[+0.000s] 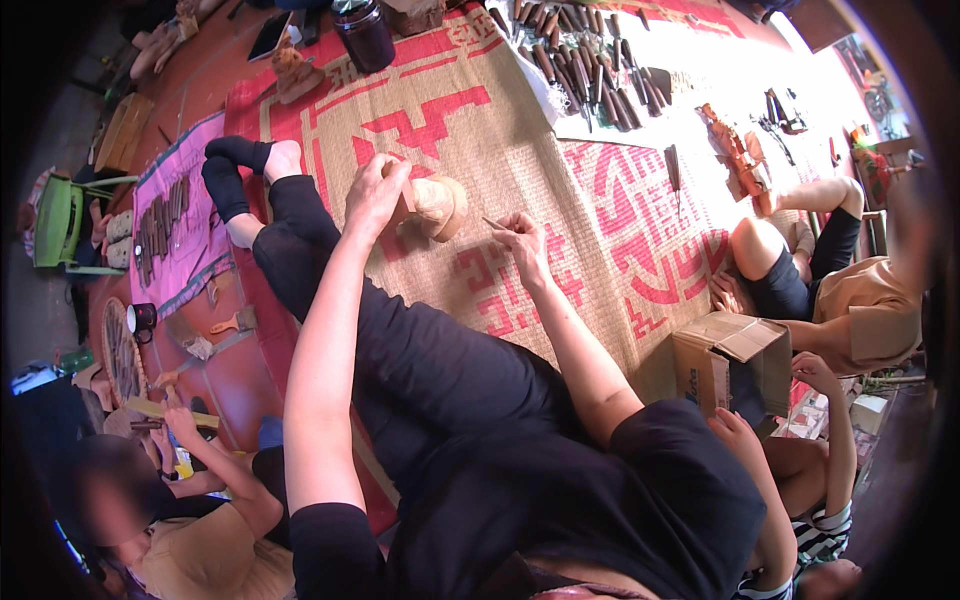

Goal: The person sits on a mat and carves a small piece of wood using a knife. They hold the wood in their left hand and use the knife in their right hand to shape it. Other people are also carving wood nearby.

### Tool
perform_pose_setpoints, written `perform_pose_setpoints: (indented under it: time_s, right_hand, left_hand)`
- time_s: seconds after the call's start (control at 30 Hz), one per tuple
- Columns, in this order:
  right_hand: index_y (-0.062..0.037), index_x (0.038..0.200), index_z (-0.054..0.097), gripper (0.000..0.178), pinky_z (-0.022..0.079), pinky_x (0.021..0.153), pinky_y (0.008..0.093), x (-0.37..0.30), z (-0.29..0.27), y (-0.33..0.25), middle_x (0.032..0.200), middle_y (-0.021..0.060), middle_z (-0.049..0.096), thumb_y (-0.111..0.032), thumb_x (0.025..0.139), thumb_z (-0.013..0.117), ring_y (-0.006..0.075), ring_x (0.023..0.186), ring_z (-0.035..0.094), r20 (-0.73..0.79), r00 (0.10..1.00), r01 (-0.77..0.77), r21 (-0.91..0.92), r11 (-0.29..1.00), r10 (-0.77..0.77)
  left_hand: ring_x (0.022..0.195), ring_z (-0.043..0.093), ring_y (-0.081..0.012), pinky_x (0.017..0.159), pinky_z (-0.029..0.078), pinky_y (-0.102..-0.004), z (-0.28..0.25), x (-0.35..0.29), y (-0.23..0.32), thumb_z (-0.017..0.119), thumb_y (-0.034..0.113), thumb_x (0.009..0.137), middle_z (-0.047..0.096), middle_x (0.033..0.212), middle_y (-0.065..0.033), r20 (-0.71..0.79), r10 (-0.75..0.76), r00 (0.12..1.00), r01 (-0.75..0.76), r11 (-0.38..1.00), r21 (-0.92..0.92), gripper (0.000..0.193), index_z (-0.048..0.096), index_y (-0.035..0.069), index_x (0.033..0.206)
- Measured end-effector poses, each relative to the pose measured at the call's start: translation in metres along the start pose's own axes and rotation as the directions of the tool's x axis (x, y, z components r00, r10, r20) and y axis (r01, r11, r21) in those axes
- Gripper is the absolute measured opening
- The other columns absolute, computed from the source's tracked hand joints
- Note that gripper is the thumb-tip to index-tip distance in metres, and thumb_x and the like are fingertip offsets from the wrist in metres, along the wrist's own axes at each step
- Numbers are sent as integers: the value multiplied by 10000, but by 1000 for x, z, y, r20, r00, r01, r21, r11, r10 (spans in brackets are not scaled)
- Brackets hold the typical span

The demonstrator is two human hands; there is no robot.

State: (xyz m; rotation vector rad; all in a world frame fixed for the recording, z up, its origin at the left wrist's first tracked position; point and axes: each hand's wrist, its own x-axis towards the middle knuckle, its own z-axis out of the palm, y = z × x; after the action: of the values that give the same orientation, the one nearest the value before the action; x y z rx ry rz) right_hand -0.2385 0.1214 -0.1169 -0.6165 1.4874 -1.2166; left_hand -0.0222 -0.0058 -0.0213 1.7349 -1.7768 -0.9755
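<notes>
My left hand (pixel 376 194) is closed on the left end of a pale, partly carved wood block (pixel 438 208). The block's right end is rounded, and its left part is squarer, partly covered by my fingers. A little to the right, my right hand (pixel 523 246) pinches a thin, short stick-like tool (pixel 492 222). Its tip points toward the block, with a gap between the two. Whether it is a pencil or a small blade I cannot tell. Both hands are above the straw mat (pixel 520 150) with red patterns, beyond my folded legs.
Several dark-handled carving tools (pixel 590 75) lie at the far right, more on a pink cloth (pixel 180 230) at left. A dark jar (pixel 363 38) and a small wooden figure (pixel 293 75) stand far ahead. A cardboard box (pixel 730 350) is at right. People sit on both sides.
</notes>
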Motion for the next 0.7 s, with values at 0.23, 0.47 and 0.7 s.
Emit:
perform_pose_setpoints:
  time_s: [0.23, 0.47, 0.7]
  right_hand:
    - [-40, 912, 626, 117, 476, 670, 265, 6, 29, -22, 869, 32, 565, -35, 795, 625, 118, 762, 545, -36, 992, 113, -89, 990, -117]
    - [-46, 1002, 618, 164, 496, 682, 319, 16, 80, -14, 943, 108, 569, -74, 845, 576, 199, 778, 605, -9, 879, 426, -433, 794, -476]
    - [-108, 993, 628, 173, 485, 684, 384, -19, 99, -23, 904, 121, 533, -108, 821, 607, 277, 801, 600, 45, 845, 516, -333, 789, -533]
  left_hand:
    - [1003, 574, -346, 899, 422, -443, 12, 3, 7, 444, 297, 872, 634, 1099, -122, -110, 528, 842, -454, 805, 383, 278, 589, 161, 1066]
    - [792, 635, -361, 701, 490, -447, 11, 10, -11, 432, 194, 876, 661, 868, -153, -61, 488, 870, -451, 842, 296, 222, 592, 160, 1026]
    - [776, 638, -357, 701, 490, -443, 5, 8, -20, 424, 182, 872, 664, 833, -153, -116, 523, 844, -479, 834, 276, 220, 607, 167, 994]
